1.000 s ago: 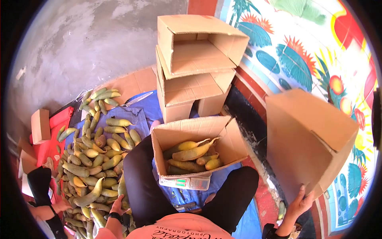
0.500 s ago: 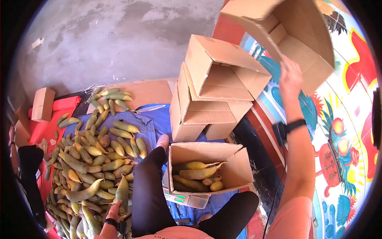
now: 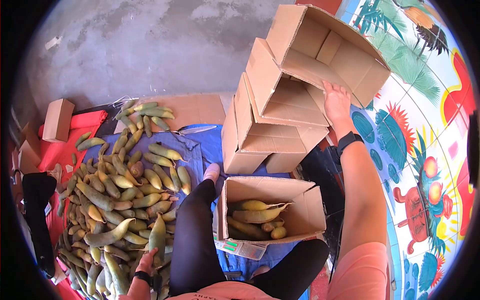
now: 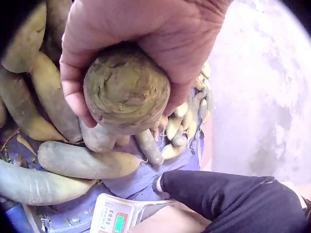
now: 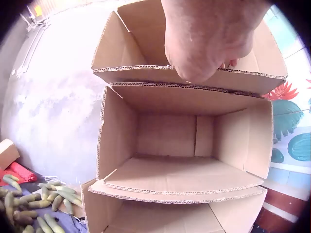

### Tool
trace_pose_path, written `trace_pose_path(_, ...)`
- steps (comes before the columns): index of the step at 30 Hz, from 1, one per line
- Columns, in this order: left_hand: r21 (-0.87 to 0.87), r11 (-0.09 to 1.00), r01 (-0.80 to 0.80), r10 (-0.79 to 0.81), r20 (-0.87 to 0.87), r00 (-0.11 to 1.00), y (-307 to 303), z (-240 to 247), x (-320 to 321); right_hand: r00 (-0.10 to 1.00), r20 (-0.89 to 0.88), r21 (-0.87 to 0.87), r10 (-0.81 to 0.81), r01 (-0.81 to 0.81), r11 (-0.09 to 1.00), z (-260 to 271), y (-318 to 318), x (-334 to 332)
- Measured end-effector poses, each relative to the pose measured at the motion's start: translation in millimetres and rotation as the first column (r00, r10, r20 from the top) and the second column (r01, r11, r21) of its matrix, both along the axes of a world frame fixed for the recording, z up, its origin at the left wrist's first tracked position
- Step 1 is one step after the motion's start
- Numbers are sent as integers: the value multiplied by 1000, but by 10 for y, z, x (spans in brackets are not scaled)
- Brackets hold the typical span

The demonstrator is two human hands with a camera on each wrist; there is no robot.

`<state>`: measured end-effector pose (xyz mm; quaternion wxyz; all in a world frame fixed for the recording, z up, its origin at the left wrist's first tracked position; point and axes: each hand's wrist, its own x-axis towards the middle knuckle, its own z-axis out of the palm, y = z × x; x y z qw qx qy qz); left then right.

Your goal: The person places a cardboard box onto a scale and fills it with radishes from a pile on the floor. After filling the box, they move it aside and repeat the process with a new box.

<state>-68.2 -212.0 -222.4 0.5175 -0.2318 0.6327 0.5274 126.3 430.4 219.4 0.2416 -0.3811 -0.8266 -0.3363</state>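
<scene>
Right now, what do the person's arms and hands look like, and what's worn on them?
Both hands are ungloved, with no rings visible. The right hand has a black right-wrist strap behind it, and the arm is bare up to a peach short sleeve. The left hand has a black left-wrist strap with a dark unit beside it. No cable shows.

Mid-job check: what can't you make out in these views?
Right wrist view: the right hand hides its own fingers on the top box.
Head view: the scale is mostly covered by the filled box; its reading is too small.
Left wrist view: the left hand covers the vegetable except one end; its length is unknown.
</scene>
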Motion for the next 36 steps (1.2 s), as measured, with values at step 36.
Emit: trace_pose_path(36, -573, 690, 442, -712, -647, 272, -105, 934, -738, 997, -65, -519, -51, 10, 855, -2144, -2412, 2962)
